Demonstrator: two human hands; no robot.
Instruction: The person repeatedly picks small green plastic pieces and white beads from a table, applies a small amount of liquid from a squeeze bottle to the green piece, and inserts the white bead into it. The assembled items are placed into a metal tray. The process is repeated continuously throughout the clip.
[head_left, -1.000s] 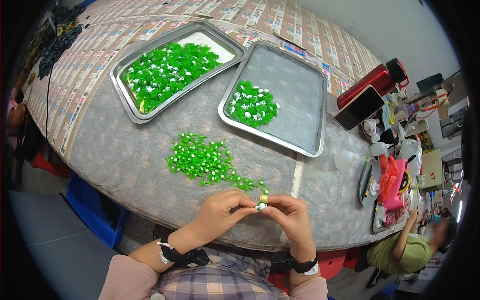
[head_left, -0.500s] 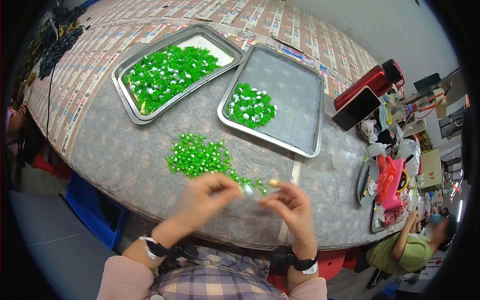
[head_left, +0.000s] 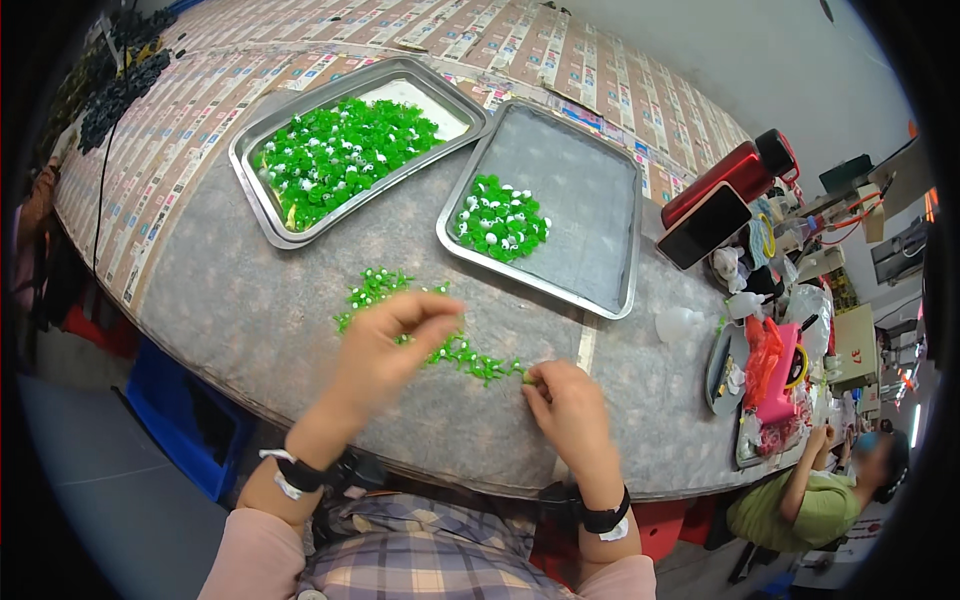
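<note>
My left hand (head_left: 380,350) hovers over a loose pile of small green pieces with white dots (head_left: 375,287) and hides part of it. Its thumb and index finger are curled together; anything between them is too small or blurred to make out. To the right, near a thin trail of the same green pieces (head_left: 485,360), my right hand (head_left: 572,410) is closed in a pinch. A small yellowish spot shows at its fingertips, but what it grips cannot be made out. Dark bands with white patches circle both wrists.
A metal tray (head_left: 262,212) full of green and white pieces lies far left, touching a second tray (head_left: 590,220) with a smaller heap. On the right are a red bottle (head_left: 715,190), a phone (head_left: 704,225) and a pink holder (head_left: 780,385). A person in green (head_left: 800,505) sits beyond.
My left hand has moved up and left, away from my right hand and over the pile. The right hand has drawn its fingers together, and the pale blurred thing between the hands no longer shows.
</note>
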